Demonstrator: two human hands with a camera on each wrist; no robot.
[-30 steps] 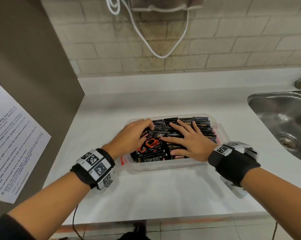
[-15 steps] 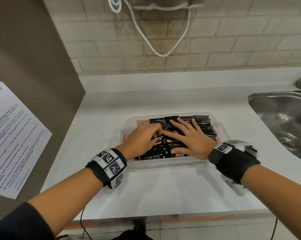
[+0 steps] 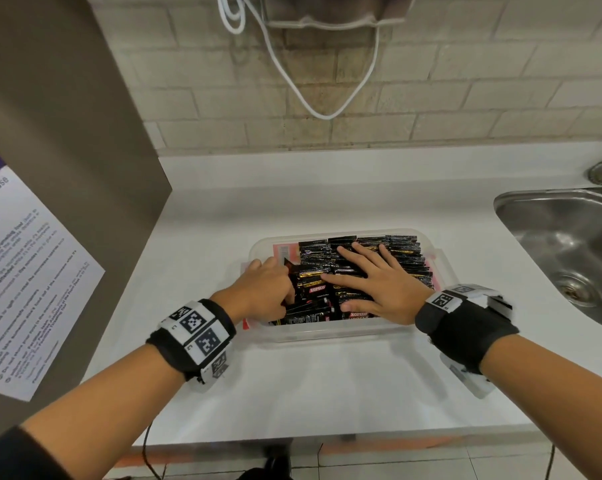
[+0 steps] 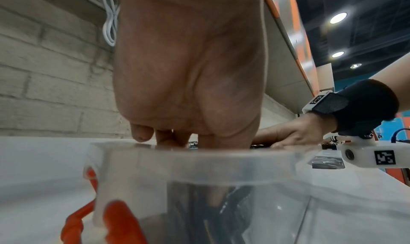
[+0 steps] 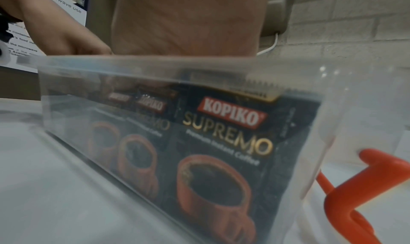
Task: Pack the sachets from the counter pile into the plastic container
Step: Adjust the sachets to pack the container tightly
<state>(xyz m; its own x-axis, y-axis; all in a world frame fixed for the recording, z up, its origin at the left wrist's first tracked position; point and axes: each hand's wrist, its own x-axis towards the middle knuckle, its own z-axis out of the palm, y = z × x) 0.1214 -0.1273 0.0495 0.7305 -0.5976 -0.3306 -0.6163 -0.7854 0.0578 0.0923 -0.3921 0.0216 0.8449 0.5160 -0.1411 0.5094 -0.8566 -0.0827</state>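
Note:
A clear plastic container (image 3: 327, 336) with orange clips (image 5: 377, 177) stands on the white counter, packed with black Kopiko sachets (image 3: 396, 258). My right hand (image 3: 379, 285) lies flat on top of the sachets with its fingers spread. At the container's left end, my left hand (image 3: 268, 289) has its fingers bent down among the sachets, with the fingertips hidden. One sachet corner sticks up beside it. In the right wrist view the sachets (image 5: 224, 142) stand upright behind the front wall. The left wrist view looks over the rim (image 4: 199, 160) at my left hand (image 4: 188, 63).
A steel sink (image 3: 569, 244) lies to the right. A grey panel with a paper notice (image 3: 33, 271) stands close on the left. A white cable (image 3: 310, 81) hangs on the brick wall. The counter's front edge (image 3: 327, 434) is below my wrists.
My left hand has slid from the container's middle to its left end, and the sachets under it have sunk in. The right hand has stayed flat on the sachets.

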